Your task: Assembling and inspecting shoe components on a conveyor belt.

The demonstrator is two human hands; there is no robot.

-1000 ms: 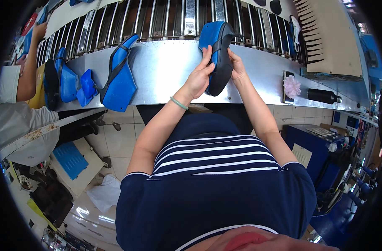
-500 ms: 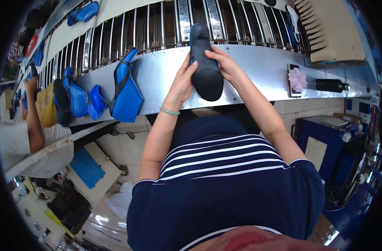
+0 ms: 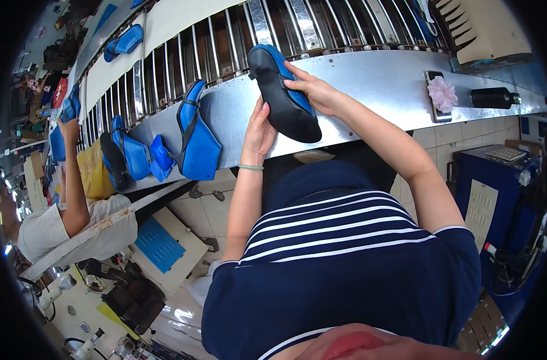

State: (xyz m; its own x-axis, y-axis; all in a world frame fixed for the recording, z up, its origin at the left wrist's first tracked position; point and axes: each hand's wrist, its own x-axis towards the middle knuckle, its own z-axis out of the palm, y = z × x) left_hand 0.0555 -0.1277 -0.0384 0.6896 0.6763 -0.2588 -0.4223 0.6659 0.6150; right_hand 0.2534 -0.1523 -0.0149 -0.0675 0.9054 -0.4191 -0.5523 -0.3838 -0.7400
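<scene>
Above the metal ledge I hold a shoe [image 3: 285,108] with its black sole turned up; a blue shoe last shows along its sides. My right hand [image 3: 314,91] grips its right side, thumb on the sole and fingers along the edge. At its left side, my left hand [image 3: 261,130] supports it from below, the thumb pointing up and some fingers hidden beneath. To the left on the ledge stands a black-strapped sandal on a blue last [image 3: 200,135]. Beside it are a loose blue piece [image 3: 161,157] and another strapped sandal on a blue last [image 3: 131,155].
A metal roller conveyor [image 3: 225,48] runs behind the ledge [image 3: 369,90]. At right lie a phone with a pink flower [image 3: 442,95] and a black bottle [image 3: 492,98]. A co-worker's arm [image 3: 74,180] reaches to the line at left, near a yellow bag [image 3: 92,172].
The shoe has tilted, its far end swinging left and its blue side coming into sight. My right hand has shifted toward the far end. The whole view has turned slightly.
</scene>
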